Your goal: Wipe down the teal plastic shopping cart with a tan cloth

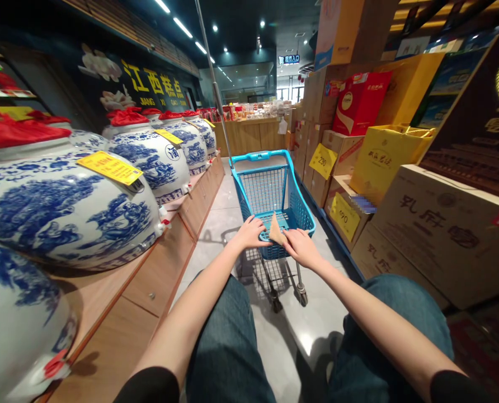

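A blue plastic shopping cart [274,190] stands in the aisle straight ahead of me. My left hand [252,232] is closed over the near rim of the cart on its left side. My right hand [300,246] grips the same rim on the right and pinches a small tan triangular piece of paper [276,230] that stands up between the two hands. The cart's basket looks bare inside. Both my knees in blue jeans show below.
Large blue-and-white ceramic jars [60,207] with red cloth tops and yellow price tags line a wooden shelf [157,268] on the left. Stacked cardboard boxes [438,229] and yellow and red cartons fill the right side. A wooden counter [249,134] closes the aisle's far end.
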A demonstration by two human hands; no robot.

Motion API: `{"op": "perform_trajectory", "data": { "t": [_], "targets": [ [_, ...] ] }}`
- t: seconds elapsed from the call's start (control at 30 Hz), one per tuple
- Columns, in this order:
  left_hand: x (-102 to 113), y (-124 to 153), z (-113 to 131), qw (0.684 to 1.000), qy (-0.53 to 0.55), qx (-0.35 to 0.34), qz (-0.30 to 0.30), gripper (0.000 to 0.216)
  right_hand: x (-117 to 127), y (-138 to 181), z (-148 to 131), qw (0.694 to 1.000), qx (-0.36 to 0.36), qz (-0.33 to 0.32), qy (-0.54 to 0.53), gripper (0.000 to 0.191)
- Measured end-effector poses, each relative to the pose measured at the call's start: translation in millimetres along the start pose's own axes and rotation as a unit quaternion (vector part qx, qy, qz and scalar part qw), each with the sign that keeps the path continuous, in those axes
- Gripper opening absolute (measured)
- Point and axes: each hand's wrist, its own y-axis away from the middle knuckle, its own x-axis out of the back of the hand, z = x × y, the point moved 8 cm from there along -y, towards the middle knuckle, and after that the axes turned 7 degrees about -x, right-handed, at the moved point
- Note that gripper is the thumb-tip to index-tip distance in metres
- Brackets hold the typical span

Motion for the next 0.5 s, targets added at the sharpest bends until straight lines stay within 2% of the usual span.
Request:
{"op": "perform_trajectory", "data": {
  "t": [0.1,0.3,0.37,0.5],
  "targets": [
    [0,-1,0,1.0,-0.005,0.006,0.0,0.052,-7,2,-2,0.999,-0.012,0.001,0.037,0.051],
    [-1,-4,-1,1.0,-0.005,0.002,-0.027,0.029,-17,9,-36,0.997,0.059,-0.005,0.058,0.058],
    [-1,-5,1,0.999,-0.005,-0.001,-0.036,0.025,-11,3,-30,0.997,0.056,-0.017,0.041,0.054],
    [-2,-8,7,0.999,-0.013,0.006,-0.038,0.025,-2,-7,-9,1.0,-0.004,-0.025,0.017,0.045]
  ]
}}
